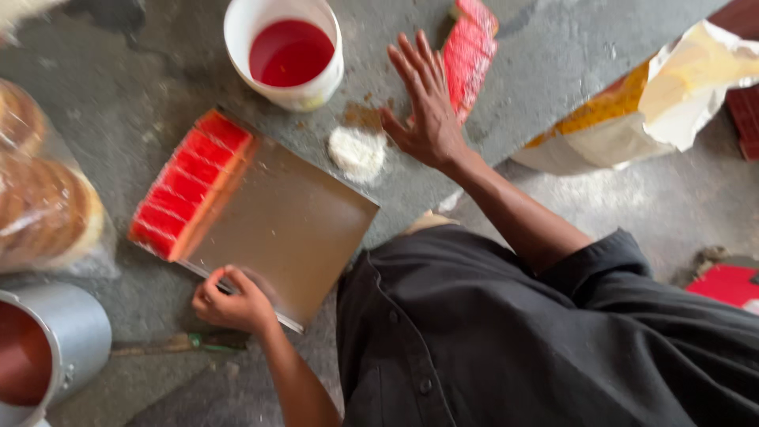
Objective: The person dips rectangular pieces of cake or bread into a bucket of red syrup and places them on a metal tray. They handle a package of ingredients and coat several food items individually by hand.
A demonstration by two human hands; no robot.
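On a grey stone worktop (142, 103) seen from above, a person in a dark shirt leans over a square metal tray (288, 225). The left hand (231, 300) is clenched on the near edge of the tray, fingers (212, 283) curled tight around the rim. Along the tray's far left side lies a row of red-topped slices (190, 183), packed edge to edge with orange sides showing. The right hand (427, 107) is spread flat on the worktop beyond the tray, fingers released and fanned out, grasping nothing; its fingertips lie just beside a second block of red slices (470, 51). A small mound of white powder (357, 152) sits between this hand and the tray's far corner. A white bucket of red liquid (286, 51) stands near, behind the tray. At left are bagged round brown breads (43, 198) and a metal pot (55, 348) holding reddish-brown liquid. At right, an open yellow and white paper sack (656, 103) lies on its side.
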